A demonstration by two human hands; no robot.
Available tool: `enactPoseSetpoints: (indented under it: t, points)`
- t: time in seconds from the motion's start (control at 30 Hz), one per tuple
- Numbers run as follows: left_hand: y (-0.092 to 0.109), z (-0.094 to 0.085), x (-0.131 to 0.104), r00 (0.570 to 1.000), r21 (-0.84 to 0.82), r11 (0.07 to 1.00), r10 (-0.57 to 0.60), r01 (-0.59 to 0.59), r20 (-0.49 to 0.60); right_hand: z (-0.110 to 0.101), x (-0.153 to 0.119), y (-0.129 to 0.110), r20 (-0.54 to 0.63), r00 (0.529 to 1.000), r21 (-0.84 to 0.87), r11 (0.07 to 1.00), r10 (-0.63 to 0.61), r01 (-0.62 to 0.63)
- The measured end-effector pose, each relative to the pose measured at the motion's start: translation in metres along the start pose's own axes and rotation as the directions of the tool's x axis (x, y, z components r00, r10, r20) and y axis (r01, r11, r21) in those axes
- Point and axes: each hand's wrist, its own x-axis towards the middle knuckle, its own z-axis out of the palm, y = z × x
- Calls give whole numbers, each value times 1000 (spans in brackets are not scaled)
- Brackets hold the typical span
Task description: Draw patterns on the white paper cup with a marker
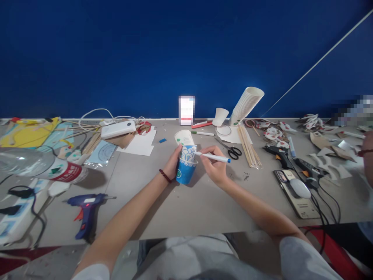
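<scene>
Head view: over a grey flat tabletop (186,217), a tapered paper-cup stack, white at the far end and blue with scalloped drawing nearer the body (186,175), is held between two hands.
The stack's long axis is pointed away from the body with a slight lean; its left side is gripped by the bare left hand (173,165), thumb visible, other fingers mostly hidden. By the bare right hand (216,171), fingers closed in a pinch, a slim white blue-ended plastic marker (217,157) is held crosswise, its tip aimed left at the scalloped band; whether contact is made cannot be told.
</scene>
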Motion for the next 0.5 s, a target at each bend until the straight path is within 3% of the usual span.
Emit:
enactPoseSetpoints:
  t: [0.5]
  points:
    - [3,2,-2,999,-12,1000,-6,6,39,2,-2,-6,48,995,-14,996,-87,88]
